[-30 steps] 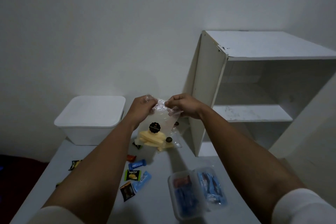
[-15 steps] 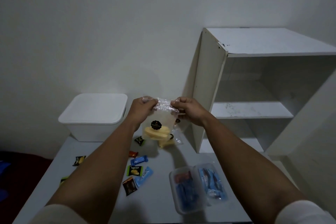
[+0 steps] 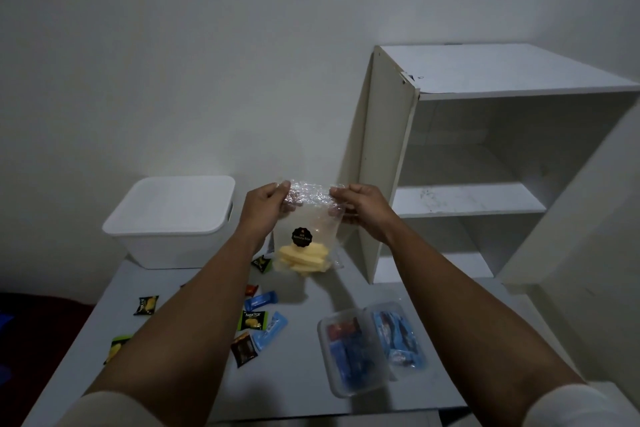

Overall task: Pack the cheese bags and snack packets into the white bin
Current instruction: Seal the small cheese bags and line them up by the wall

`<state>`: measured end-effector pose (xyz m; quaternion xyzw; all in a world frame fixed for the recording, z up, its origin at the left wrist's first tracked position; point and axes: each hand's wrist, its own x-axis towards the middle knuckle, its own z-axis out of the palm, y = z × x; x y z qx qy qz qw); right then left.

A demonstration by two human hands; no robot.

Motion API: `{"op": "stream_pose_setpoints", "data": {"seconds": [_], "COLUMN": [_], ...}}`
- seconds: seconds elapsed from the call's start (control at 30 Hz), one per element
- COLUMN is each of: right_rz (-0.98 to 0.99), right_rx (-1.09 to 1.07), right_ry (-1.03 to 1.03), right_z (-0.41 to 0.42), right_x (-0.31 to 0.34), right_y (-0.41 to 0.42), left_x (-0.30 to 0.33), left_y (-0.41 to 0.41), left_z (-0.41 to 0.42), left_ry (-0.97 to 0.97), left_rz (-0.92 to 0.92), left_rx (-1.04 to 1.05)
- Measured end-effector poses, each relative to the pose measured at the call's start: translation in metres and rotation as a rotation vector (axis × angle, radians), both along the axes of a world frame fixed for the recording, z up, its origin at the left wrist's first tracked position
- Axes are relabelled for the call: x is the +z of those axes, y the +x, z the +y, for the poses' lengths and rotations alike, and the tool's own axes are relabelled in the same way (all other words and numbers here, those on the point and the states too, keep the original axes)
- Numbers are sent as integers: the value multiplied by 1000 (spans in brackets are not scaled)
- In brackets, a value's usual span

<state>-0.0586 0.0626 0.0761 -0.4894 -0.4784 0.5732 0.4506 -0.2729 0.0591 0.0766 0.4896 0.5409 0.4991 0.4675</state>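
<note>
A clear cheese bag (image 3: 306, 234) with a black round sticker and yellow cheese slices at its bottom hangs above the table. My left hand (image 3: 265, 208) pinches its top left corner and my right hand (image 3: 362, 206) pinches its top right corner. The white bin (image 3: 173, 222) stands at the table's back left, with a white lid on it. Several small snack packets lie on the table: a green one (image 3: 254, 319), blue ones (image 3: 261, 300) (image 3: 270, 329), a dark one (image 3: 244, 350), a black-and-yellow one (image 3: 146, 305).
A clear plastic container (image 3: 349, 352) holding blue and red packets sits front right, its open lid side (image 3: 398, 338) also filled with blue packets. A white open shelf unit (image 3: 460, 163) stands at the right, against the table (image 3: 194, 388). A white wall is behind.
My hands have spread a little apart along the bag's top edge, stretching it flat. The view has shifted slightly.
</note>
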Motion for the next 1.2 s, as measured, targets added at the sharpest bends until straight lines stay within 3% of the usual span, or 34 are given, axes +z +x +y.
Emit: {"op": "stream_pose_setpoints", "data": {"seconds": [0.3, 0.47, 1.0, 1.2], "right_rz": [-117, -125, -121, -58], "right_rx": [74, 130, -20, -90], "right_ry": [48, 46, 174, 204], "right_z": [-2, -3, 3, 7], "right_x": [-1, 5, 11, 9], "right_y": [-7, -10, -25, -41], "left_x": [-1, 1, 5, 3], "left_y": [4, 8, -6, -22], "left_z": [-4, -3, 3, 13], "left_ry": [-10, 32, 71, 64], "left_rz": [55, 90, -74, -47], "left_rx": [-34, 145, 153, 159]}}
